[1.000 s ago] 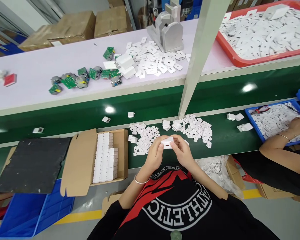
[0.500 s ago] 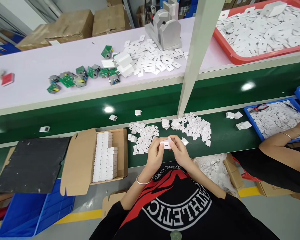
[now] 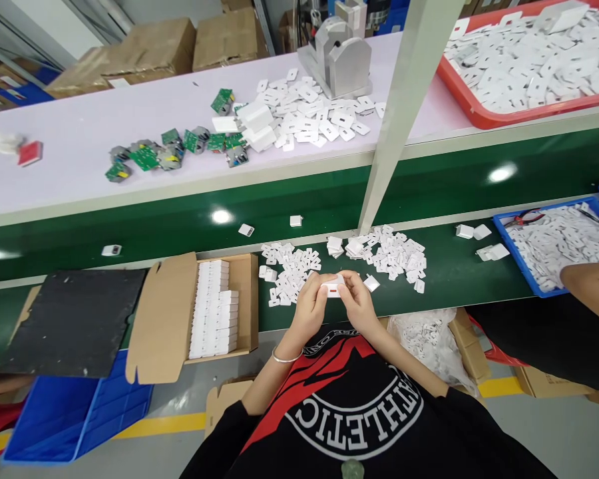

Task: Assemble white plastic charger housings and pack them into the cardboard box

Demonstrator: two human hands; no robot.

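Note:
Between my two hands is a white charger housing [image 3: 333, 290] with a small red slot facing me. My left hand [image 3: 309, 303] grips its left side, thumb on the near face, while my right hand [image 3: 358, 303] grips the right side the same way. Both hands are closed on it above the near edge of the green bench. A pile of small white cover plates [image 3: 292, 269] lies just left of my hands, and another pile of plates [image 3: 392, 256] lies to the right. One loose white housing [image 3: 371, 283] rests beside my right hand.
An open cardboard box [image 3: 248, 299] with rows of white housings stands at left. Chargers, including a white one [image 3: 296, 221], ride on the green belt [image 3: 180, 229]. On the shelf are green circuit boards [image 3: 144, 158] and a red tray [image 3: 474, 110]. A co-worker's arm [image 3: 592, 286] reaches a blue tray [image 3: 534, 283].
The chargers on the green belt have moved right. My hands still hold the housing in nearly the same place. The co-worker's arm has shifted, and the view has turned slightly left.

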